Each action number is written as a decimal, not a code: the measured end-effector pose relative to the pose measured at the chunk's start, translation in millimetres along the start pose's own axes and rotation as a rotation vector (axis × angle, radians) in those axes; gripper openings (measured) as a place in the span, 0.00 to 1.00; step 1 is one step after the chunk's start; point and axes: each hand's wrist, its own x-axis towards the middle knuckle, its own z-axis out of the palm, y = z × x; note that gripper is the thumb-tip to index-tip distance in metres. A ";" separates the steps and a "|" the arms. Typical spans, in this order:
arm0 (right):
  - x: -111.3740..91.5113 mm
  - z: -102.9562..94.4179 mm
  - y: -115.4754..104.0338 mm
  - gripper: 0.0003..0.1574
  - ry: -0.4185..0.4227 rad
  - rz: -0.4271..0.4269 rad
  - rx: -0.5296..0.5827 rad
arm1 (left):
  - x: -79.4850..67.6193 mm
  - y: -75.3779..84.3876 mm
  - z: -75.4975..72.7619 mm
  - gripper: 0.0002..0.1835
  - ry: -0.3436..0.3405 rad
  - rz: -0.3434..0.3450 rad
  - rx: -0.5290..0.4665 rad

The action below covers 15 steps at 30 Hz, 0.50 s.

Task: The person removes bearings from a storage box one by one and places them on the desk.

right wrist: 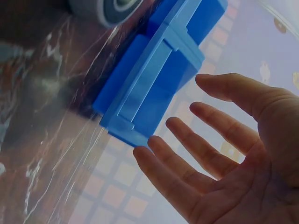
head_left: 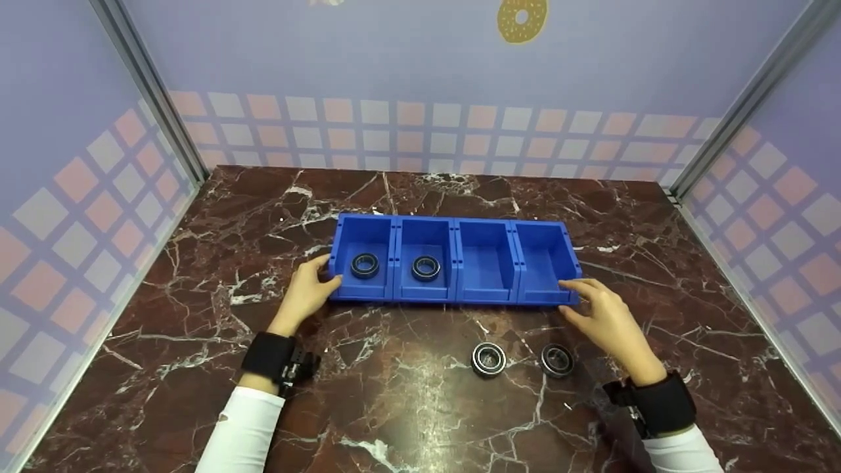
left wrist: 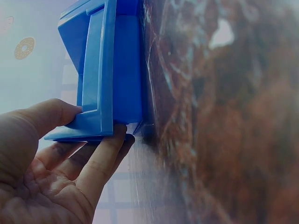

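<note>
A row of joined blue storage bins [head_left: 424, 294] lies across the table. My left hand [head_left: 309, 289] grips its left end; in the left wrist view the thumb [left wrist: 56, 114] is over the rim and the fingers [left wrist: 100, 163] are against the outer side. At the right end, my right hand [head_left: 601, 312] has its fingers spread, with fingertips [right wrist: 142, 154] right by the corner of the end bin [right wrist: 145, 88]. One ball bearing [head_left: 364, 265] lies in the leftmost bin and another bearing [head_left: 426, 268] in the bin beside it.
In front of the bins, a bearing with a bright ring [head_left: 489, 359] and a darker bearing [head_left: 558, 360] lie on the dark marbled table [head_left: 394, 420]. Tile-patterned panels [head_left: 420, 125] with metal corner posts [head_left: 154, 92] enclose the table at the back and sides.
</note>
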 end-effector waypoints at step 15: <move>6.1 -8.8 20.1 0.30 0.064 0.145 0.068 | 0.0 -1.2 0.5 0.30 -0.008 0.010 -0.008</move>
